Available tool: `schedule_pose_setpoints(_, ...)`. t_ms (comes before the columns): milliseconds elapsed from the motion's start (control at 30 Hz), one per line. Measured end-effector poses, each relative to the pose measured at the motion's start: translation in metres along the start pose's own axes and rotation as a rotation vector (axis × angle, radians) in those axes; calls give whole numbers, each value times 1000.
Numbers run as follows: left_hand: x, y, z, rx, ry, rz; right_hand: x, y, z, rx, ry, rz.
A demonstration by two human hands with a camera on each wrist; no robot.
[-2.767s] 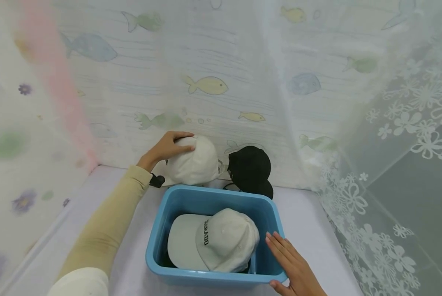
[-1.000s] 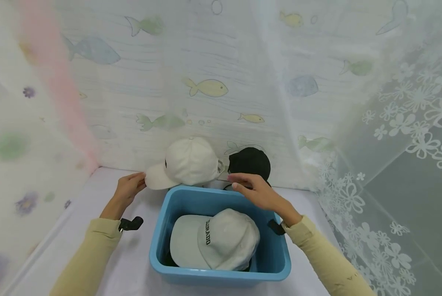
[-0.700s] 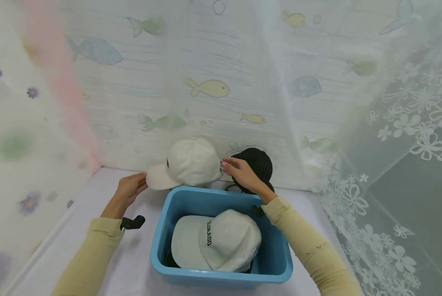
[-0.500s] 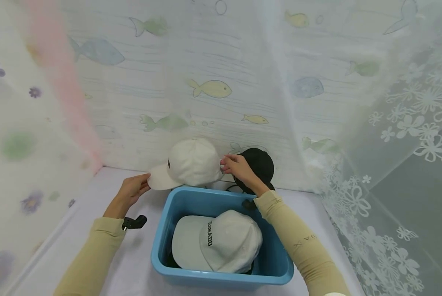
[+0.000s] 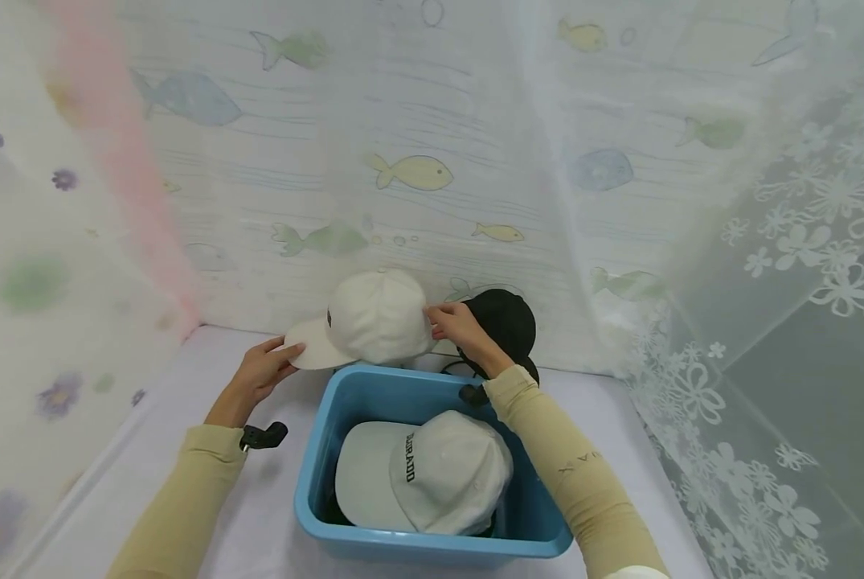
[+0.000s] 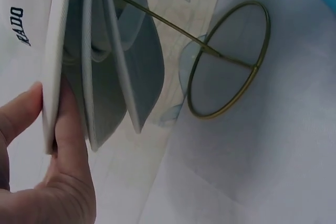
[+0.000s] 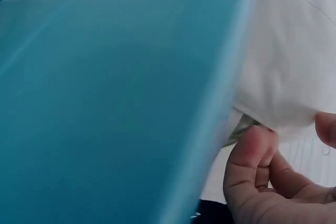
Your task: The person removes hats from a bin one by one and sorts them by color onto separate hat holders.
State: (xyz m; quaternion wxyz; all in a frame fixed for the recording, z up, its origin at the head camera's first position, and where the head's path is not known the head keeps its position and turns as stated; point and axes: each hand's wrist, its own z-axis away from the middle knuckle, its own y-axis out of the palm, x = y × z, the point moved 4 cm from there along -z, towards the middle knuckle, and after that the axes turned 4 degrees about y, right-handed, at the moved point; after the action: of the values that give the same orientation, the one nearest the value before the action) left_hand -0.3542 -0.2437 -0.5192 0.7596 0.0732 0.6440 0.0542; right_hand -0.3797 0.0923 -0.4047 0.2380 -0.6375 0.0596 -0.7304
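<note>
A white cap (image 5: 381, 318) tops a stack of caps behind the blue bin, brim toward the left. My left hand (image 5: 258, 371) pinches its brim; in the left wrist view the thumb lies on the outer side and fingers are tucked between this brim and the grey brims (image 6: 144, 72) beneath. The stack hangs on a brass-coloured wire stand (image 6: 163, 22) with a ring base. My right hand (image 5: 466, 330) is at the cap's back edge, thumb and curled fingers (image 7: 247, 153) on either side of the hem. The cap's back opening is mostly hidden.
The blue bin (image 5: 432, 545) stands in front, holding a pale grey lettered cap (image 5: 446, 470) with something dark below it. A black cap (image 5: 507, 326) sits behind my right wrist. Patterned translucent sheets enclose the white-covered table (image 5: 265, 515).
My left hand went from the cap's crown to its brim and now grips further onto it. My right hand left the bin's side and reached across to the cap's back edge.
</note>
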Motion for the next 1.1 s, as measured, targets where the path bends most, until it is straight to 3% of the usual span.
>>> schedule_pose_setpoints(233, -2, -7, -3, 3, 39, 12, -3, 6, -7, 32, 61, -103)
schedule_pose_setpoints(500, -10, -7, -6, 17, 88, -14, -2, 5, -15, 8, 126, -372)
schedule_pose_setpoints(767, -10, -7, -5, 19, 96, -34, -2, 13, -17, -89, 171, -385)
schedule_pose_setpoints(933, -9, -7, -5, 24, 100, -55, 0, 14, -18, -90, 132, -407)
schedule_pose_setpoints(1100, -10, -10, -7, 7, 120, -99, 1, 9, -19, -61, 158, -352)
